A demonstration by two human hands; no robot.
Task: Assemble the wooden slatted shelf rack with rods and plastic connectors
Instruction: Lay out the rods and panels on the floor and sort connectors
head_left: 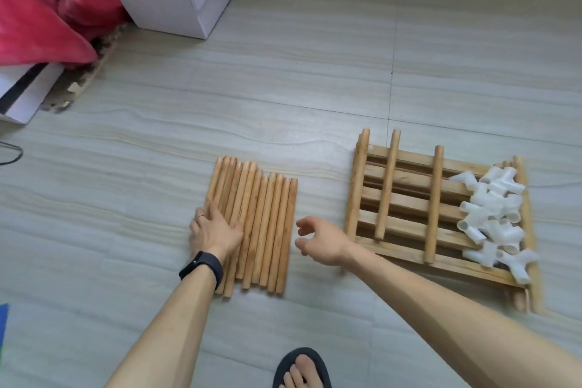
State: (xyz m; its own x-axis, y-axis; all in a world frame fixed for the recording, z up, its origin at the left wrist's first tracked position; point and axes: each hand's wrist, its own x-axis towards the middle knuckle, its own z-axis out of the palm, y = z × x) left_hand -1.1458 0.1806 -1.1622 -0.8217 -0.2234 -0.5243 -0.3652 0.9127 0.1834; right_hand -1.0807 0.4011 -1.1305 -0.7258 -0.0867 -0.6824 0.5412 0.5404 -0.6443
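While the left hand (214,230) lies palm-down, fingers straight, on the left part of the row of round light-brown wooden rods (261,224), it presses only and grips nothing. The right hand (318,238) hovers just right of the row, fingers loosely curled, empty.

The rods lie side by side on the pale tiled floor (315,72), their ends uneven. Well to the right of the row sits a stack of slatted wooden shelf panels (406,201), with a heap of white plastic tube connectors (491,220) on its far end.

Handling, judged:
- Rods: stiff, light and smooth, likely to roll if nudged. Pinch one at mid-length.
- Connectors: hard and slick. Hold by the body and keep the sockets clear.
- Panels: rigid and heavier. Lift level by the outer rails, or the connectors may spill.
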